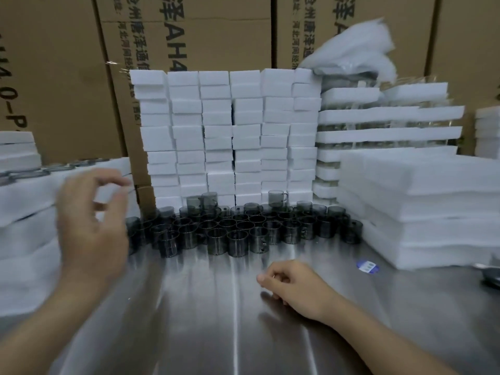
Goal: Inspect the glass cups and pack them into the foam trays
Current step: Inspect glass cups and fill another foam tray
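The right hand [293,284] is resting nearest the camera on the steel table [216,320], its fingers curled loosely together and gripping nothing that shows. The left hand [92,226] is hovering raised and blurred to the left of the glass cups [238,228], fingers spread apart and empty. The cups, dark smoked glass with handles, are standing upright in a tight cluster on the table just beyond both hands, a few stacked higher at the back. Directly behind the cups, a wall of white foam blocks [230,136] is standing in columns. To the right of the cups, flat foam trays [422,207] are lying piled, and more foam [27,212] is sitting to their left. A blue sticker [367,266] is lying on the table right of the cups. Cardboard boxes [189,31] are rising behind the blocks.
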